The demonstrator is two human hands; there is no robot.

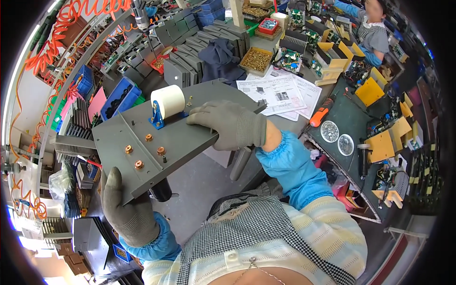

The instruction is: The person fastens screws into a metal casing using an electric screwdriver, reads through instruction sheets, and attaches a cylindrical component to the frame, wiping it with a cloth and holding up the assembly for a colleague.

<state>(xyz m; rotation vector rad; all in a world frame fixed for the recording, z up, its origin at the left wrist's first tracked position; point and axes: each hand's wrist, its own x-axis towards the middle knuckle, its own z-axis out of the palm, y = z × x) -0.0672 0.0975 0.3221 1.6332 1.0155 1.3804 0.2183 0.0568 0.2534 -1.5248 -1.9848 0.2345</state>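
Observation:
A dark grey metal panel is tilted in front of me, held between my two gloved hands. My left hand grips its near left corner, with the thumb up along the edge. My right hand is closed over the right edge, fingers lying on the top face. Several copper-coloured bolts stand on the panel's near left part. Farther back, a white cylinder sits by a blue bracket. A black round part shows beneath the near edge.
Printed sheets and an orange-handled tool lie to the right. Beyond are a tray of brass fasteners, stacked grey panels and a dark cloth. A blue bin stands left. Another person works at the far right.

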